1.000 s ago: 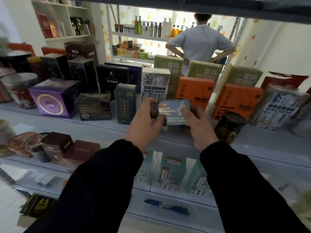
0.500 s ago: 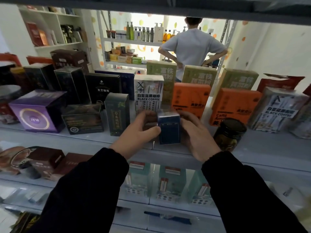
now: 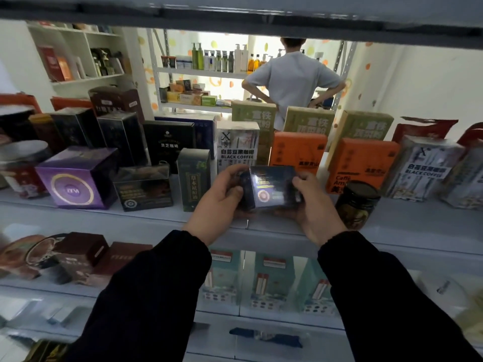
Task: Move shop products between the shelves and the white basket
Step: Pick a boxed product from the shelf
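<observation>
Both hands grip a dark blue box (image 3: 270,186) just above the shelf's (image 3: 156,218) front edge; the left hand (image 3: 222,198) curls round its left end, the right hand (image 3: 313,205) pinches its right end, beside a dark jar (image 3: 356,203).

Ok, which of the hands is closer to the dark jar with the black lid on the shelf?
Right. The right hand grips the blue box just left of the jar; the left hand holds the box's far end, farther left.

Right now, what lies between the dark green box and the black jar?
In the head view, the blue box, held by the left hand and right hand.
</observation>
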